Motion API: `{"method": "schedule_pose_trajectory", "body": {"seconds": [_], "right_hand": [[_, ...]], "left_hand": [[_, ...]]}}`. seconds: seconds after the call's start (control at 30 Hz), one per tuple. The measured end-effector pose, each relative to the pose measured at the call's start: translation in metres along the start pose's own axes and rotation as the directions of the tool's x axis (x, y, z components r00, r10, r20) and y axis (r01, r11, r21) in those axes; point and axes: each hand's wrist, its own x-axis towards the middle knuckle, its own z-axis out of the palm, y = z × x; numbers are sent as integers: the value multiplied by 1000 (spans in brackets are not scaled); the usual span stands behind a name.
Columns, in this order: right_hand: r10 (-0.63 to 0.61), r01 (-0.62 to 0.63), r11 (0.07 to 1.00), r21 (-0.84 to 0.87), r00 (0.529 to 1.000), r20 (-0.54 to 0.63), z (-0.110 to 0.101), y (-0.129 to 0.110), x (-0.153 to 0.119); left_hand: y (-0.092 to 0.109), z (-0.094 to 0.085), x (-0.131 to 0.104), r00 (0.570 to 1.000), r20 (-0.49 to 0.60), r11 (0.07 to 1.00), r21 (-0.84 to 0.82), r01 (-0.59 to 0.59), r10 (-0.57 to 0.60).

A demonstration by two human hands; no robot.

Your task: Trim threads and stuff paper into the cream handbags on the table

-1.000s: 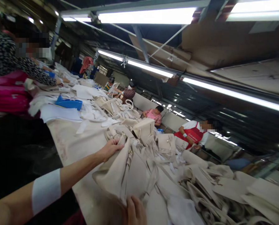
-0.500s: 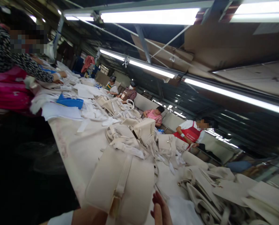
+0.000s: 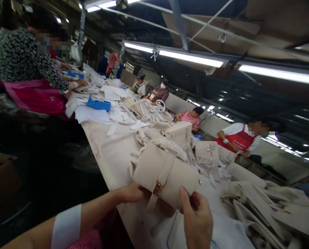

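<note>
A cream handbag (image 3: pixel 149 164) with a strap down its front and a gold-coloured buckle (image 3: pixel 157 188) is tilted up over the near part of the table. My right hand (image 3: pixel 198 216) grips its lower right corner, thumb on the front and fingers curled at the edge. At the lower left side, my left hand (image 3: pixel 135 193) holds the bag from below, its fingertips hidden behind it. White wrapping (image 3: pixel 171 145) and more cream bags lie just behind the one I hold.
Cream bags and pieces (image 3: pixel 268 204) are heaped at the right. White sheets (image 3: pixel 92 114) and a blue holder (image 3: pixel 99 103) lie on the table (image 3: pixel 105 148) at the left. Several co-workers line both sides. A cardboard box (image 3: pixel 2 176) stands at lower left.
The handbag has been tilted and turned, and now sits farther right in view. My right hand has come from beside the bag to grip its corner. The view has shifted left.
</note>
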Motion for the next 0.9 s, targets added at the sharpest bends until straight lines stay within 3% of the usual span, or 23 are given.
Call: {"method": "schedule_pose_trajectory", "body": {"seconds": [0.13, 0.27, 0.37, 0.47, 0.53, 0.57, 0.6, 0.67, 0.7, 0.73, 0.8, 0.9], "right_hand": [[47, -58, 991, 123, 995, 93, 4, -2, 5], [114, -147, 944, 296, 986, 124, 9, -12, 1], [125, -168, 933, 318, 981, 150, 10, -19, -2], [70, -87, 960, 266, 995, 71, 7, -21, -3], [-79, 87, 990, 111, 994, -69, 4, -22, -4], [-226, 226, 974, -20, 961, -157, 1, -23, -5], [-411, 380, 909, -171, 885, -220, -2, -24, -7], [-759, 642, 637, -427, 621, -198, -8, -28, -11], [-861, 725, 487, -487, 493, -127, -12, -30, -14], [-915, 781, 367, -505, 401, -45, -15, -31, -17], [-946, 840, 218, -496, 307, 104, -23, -32, -22], [-935, 853, 58, -518, 229, 272, -32, -23, -25]], "left_hand": [[21, -4, -24, 993, 93, 963, -252, 94, -73], [43, 9, -33, 994, -26, 956, -276, 93, -105], [51, 17, -30, 994, -51, 956, -284, 78, -97], [50, 20, -24, 993, -89, 956, -288, 54, -83], [48, 23, -20, 991, -109, 957, -288, 38, -72], [47, 25, -19, 991, -117, 959, -283, 25, -61], [46, 27, -17, 991, -124, 961, -276, 12, -48], [48, 33, -13, 991, -131, 965, -263, -9, -26], [49, 37, -11, 990, -139, 966, -258, -21, -15], [51, 40, -9, 989, -145, 967, -254, -33, -4], [55, 48, -5, 990, -138, 967, -250, -49, 14], [58, 59, 0, 995, -89, 971, -234, -53, 33]]}}
